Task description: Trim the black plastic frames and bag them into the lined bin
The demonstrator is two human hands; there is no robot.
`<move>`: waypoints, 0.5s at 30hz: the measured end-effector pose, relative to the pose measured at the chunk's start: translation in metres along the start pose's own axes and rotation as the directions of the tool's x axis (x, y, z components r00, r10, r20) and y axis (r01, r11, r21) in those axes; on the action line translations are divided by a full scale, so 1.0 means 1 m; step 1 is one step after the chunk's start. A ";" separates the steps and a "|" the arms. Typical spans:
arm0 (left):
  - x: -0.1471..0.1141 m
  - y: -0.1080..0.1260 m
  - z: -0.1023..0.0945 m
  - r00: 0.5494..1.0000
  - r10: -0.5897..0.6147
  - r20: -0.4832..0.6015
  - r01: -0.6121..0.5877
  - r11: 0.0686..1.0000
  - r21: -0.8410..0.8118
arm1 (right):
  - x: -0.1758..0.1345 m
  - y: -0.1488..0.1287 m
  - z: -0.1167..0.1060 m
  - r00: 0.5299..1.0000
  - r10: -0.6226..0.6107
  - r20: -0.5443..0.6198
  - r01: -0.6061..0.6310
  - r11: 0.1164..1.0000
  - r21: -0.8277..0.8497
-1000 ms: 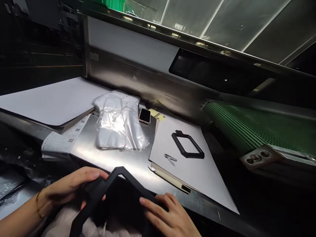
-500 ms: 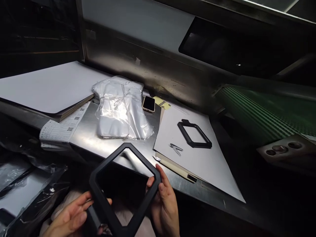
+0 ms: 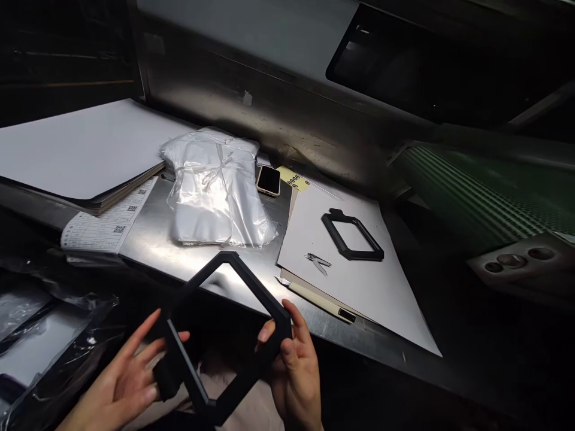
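My right hand (image 3: 297, 365) grips a black frame (image 3: 257, 281) by its right corner, thumb in front and fingers curling behind. The frame has cut-off corners and an open middle, and it is tilted above the table's front edge. At its left corner, my left hand (image 3: 121, 377) has its fingers against the edge, one fingertip showing behind it, and the thumb beside a block-like tab (image 3: 168, 376). A similar black frame (image 3: 330, 235) lies on a white sheet (image 3: 386, 299) on the table. Near that one is a small nail clipper (image 3: 318, 263).
Bundled clear plastic bags (image 3: 202, 203) lie mid-table, beside a phone (image 3: 268, 181) and a yellow card (image 3: 294, 178). A cream-handled knife (image 3: 317, 300) rests along the front edge. White sheets (image 3: 85, 149) are stacked left on printed papers (image 3: 103, 230). A plastic-lined container (image 3: 49, 347) stands lower left.
The held frame has turned, and its left side edge now catches the light. My left hand's fingers have spread and shifted up. The whole view has moved slightly.
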State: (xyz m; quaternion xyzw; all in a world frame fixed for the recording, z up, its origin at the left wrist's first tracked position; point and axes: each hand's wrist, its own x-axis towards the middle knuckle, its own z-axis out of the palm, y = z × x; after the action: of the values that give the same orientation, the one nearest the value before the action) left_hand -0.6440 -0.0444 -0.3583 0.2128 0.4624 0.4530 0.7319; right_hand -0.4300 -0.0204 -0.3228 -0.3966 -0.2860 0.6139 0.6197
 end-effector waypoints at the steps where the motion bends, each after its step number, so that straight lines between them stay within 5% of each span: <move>1: -0.001 -0.002 0.002 0.996 0.085 -0.008 -0.084 0.991 0.105 | -0.001 0.001 0.002 1.000 -0.008 -0.009 0.008 1.000 -0.013; 5: -0.005 -0.010 0.014 0.924 0.381 -0.029 -0.279 0.723 0.632 | -0.010 0.008 0.017 0.996 -0.085 -0.038 0.082 0.993 -0.080; 7: -0.004 -0.014 0.014 0.873 0.488 -0.010 -0.349 0.640 0.684 | -0.017 0.011 0.030 0.992 -0.119 -0.032 0.115 0.988 -0.102; 9: 0.000 -0.017 0.006 0.837 0.547 -0.022 -0.416 0.661 0.624 | -0.023 0.011 0.042 0.990 -0.137 0.029 0.139 0.986 -0.096; 12: 0.005 -0.016 -0.014 0.926 0.361 -0.112 -0.275 0.847 0.456 | -0.022 -0.001 0.047 0.963 -0.162 0.216 0.189 0.976 -0.108; 15: 0.001 -0.013 -0.022 0.994 -0.060 -0.095 0.077 0.980 0.186 | 0.001 -0.024 0.022 0.936 -0.266 0.229 0.346 0.807 -0.478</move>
State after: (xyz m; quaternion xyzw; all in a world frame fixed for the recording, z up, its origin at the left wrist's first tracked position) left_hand -0.6574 -0.0525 -0.3786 0.2450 0.5426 0.3907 0.7021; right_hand -0.4357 -0.0147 -0.2906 -0.4474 -0.5448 0.4358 0.5596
